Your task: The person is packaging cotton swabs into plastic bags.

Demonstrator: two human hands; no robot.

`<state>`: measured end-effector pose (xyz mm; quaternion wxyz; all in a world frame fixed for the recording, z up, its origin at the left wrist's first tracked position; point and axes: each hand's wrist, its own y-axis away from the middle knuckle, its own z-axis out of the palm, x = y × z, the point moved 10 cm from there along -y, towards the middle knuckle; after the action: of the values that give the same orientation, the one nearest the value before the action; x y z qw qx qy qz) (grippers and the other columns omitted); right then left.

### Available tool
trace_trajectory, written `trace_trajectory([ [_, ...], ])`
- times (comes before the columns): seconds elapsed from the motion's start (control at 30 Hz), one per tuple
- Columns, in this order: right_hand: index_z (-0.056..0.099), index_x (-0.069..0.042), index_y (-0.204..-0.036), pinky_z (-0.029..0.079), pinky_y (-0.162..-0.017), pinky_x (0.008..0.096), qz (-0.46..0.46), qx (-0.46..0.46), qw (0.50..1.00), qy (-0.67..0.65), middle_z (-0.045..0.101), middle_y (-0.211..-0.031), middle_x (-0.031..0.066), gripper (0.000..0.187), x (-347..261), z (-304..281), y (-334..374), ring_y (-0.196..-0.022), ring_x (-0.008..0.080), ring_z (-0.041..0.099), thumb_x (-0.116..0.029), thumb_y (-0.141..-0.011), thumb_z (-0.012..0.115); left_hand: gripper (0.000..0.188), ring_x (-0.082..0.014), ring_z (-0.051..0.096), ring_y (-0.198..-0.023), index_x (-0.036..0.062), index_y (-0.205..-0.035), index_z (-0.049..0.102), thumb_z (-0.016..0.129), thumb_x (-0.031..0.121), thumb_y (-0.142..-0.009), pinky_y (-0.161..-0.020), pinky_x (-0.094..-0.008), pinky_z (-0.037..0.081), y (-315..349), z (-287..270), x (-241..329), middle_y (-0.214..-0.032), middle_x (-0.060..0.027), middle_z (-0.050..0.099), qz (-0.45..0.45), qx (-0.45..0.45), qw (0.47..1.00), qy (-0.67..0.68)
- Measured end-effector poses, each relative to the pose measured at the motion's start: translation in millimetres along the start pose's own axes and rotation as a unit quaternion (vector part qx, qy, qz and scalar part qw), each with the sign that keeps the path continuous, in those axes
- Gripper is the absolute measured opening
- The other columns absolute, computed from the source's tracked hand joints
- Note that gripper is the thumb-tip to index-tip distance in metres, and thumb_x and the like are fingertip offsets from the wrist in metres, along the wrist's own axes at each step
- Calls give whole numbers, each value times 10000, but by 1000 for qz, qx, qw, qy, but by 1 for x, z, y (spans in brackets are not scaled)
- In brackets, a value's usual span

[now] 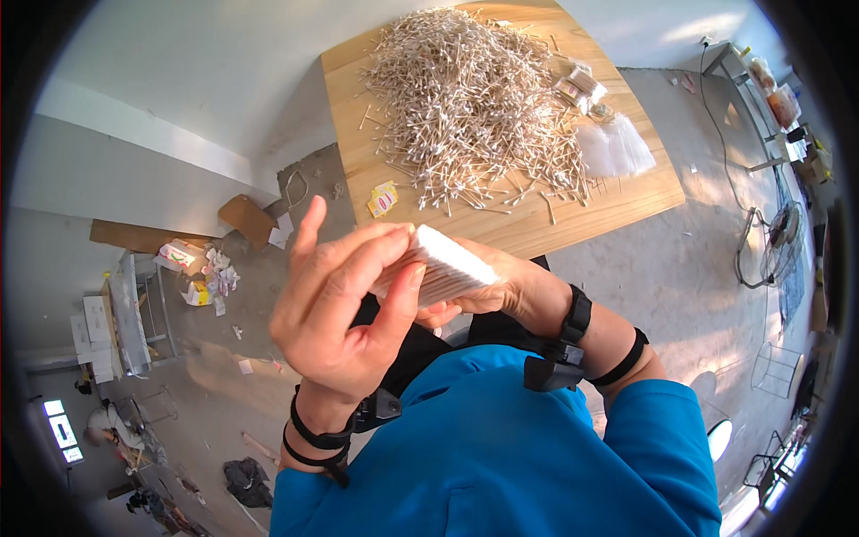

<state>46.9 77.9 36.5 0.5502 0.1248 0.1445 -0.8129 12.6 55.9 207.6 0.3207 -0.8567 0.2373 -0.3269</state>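
A flat bundle of cotton swabs (445, 268) is held up in front of my body, its white tips at the top and the sticks side by side. Whether a clear bag is around it I cannot tell. My left hand (344, 300) pinches its left end between thumb and fingers, with the little finger raised. Behind the bundle, my right hand (506, 273) supports it from the right; most of its fingers are hidden. Beyond my hands a large pile of loose cotton swabs (470, 103) covers much of the wooden table (617, 210).
On the table, yellow-and-white labels (383, 199) lie front left. At the right are clear plastic bags (617, 148) and small packs of swabs (582, 87). A floor fan (774, 234) stands right; cardboard (248, 219) and boxes lie left. Another person (116, 425) is far left.
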Motion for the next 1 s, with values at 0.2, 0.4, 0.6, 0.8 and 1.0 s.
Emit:
trace_trajectory([
  [0.2, 641, -15, -963, 367, -462, 241, -48, 79, 995, 46, 603, -748, 64, 215, -14, 2, 9, -575, 89, 506, -207, -924, 730, 246, -202, 727, -839, 32, -1027, 738, 796, 40, -788, -1080, -585, 422, 1, 0, 8, -946, -83, 753, 28, -3, 998, -63],
  [0.4, 660, 29, -1062, 421, -457, 198, -44, 150, 983, 100, 617, -789, 44, 226, -18, -13, 26, -581, 82, 552, -174, -965, 678, 257, -207, 727, -843, 27, -1033, 740, 795, 29, -783, -1056, -596, 445, 2, 5, 3, -941, -87, 752, 28, -19, 999, -22],
  [0.6, 667, 16, -1005, 435, -464, 196, -56, 197, 968, 144, 605, -787, 20, 217, -25, -4, 38, -580, 61, 549, -198, -969, 679, 229, -241, 723, -851, -17, -1019, 708, 730, -32, -791, -1050, -634, 430, -1, 10, 5, -915, -131, 738, 28, -43, 999, -1],
  [0.8, 664, 13, -982, 413, -470, 197, -57, 194, 966, 163, 599, -770, 16, 197, -25, 2, 40, -579, 53, 528, -183, -967, 675, 194, -239, 721, -834, -5, -985, 684, 717, -26, -795, -1047, -630, 432, 0, 12, 4, -882, -114, 728, 24, -32, 999, -1],
  [1.0, 659, 12, -970, 387, -466, 197, -67, 198, 967, 144, 595, -753, 18, 199, -20, 1, 40, -569, 51, 515, -187, -971, 670, 191, -216, 724, -811, 40, -980, 693, 754, 17, -800, -1036, -594, 463, 3, 12, 0, -875, -64, 728, 17, -12, 1000, -4],
])
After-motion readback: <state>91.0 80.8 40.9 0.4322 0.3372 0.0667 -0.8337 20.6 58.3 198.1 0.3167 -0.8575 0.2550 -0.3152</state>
